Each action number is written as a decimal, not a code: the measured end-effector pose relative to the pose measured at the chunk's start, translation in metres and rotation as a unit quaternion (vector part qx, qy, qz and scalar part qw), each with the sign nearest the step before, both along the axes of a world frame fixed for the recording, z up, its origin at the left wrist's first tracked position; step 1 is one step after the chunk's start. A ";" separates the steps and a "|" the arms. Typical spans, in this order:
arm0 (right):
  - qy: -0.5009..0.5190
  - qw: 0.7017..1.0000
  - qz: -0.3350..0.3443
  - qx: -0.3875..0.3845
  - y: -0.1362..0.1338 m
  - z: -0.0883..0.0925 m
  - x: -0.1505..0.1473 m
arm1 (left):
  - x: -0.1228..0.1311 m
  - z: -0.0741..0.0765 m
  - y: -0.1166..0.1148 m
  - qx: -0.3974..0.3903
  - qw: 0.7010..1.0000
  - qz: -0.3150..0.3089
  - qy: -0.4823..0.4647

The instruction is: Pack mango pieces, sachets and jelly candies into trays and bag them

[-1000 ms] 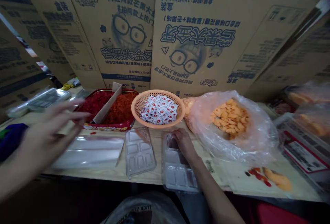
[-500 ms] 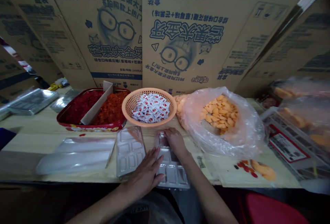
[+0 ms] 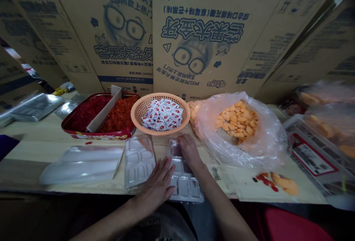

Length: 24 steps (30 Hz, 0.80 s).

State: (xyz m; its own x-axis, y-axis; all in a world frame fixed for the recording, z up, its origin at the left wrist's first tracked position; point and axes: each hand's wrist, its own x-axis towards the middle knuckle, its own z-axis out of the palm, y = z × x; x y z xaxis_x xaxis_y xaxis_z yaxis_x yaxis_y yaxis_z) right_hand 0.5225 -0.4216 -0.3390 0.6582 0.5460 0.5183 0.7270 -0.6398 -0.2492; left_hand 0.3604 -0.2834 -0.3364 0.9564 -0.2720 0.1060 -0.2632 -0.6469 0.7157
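Observation:
My right hand (image 3: 189, 153) rests on the far end of a transparent compartment tray (image 3: 184, 187), its fingers curled over the tray. My left hand (image 3: 157, 181) is flat, fingers apart, right next to that tray's left edge and over the near corner of a second transparent tray (image 3: 138, 161). Beyond them stands an orange woven basket (image 3: 161, 131) of small white-and-red sachets (image 3: 162, 115). To its right, a plastic bag (image 3: 271, 143) holds orange pieces (image 3: 237, 122).
A red tin (image 3: 97, 134) with a cardboard divider holds red and orange chopped food. Flat transparent sheets (image 3: 81, 165) lie on the wooden table (image 3: 41, 148). Upright printed cartons (image 3: 194, 37) form the back wall. Smeared paper (image 3: 244, 183) and a labelled tray (image 3: 312, 156) lie right.
My left hand has moved from beside the red tin to the right and down, next to the trays. My right hand stays on its tray, and the view has shifted slightly.

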 end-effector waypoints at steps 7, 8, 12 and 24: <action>-0.015 0.999 0.002 0.050 -0.006 0.004 -0.003 | -0.005 0.010 -0.005 -0.095 0.994 0.045 0.014; -0.019 0.998 0.001 0.068 -0.007 0.008 -0.004 | -0.004 0.012 -0.006 -0.126 0.990 0.065 0.020; -0.033 0.989 -0.002 0.142 -0.010 0.032 -0.018 | 0.007 0.029 -0.018 -0.304 0.936 0.165 0.066; 0.081 0.934 -0.296 0.182 -0.116 0.069 0.066 | 0.039 0.063 -0.034 -0.592 0.703 0.177 0.350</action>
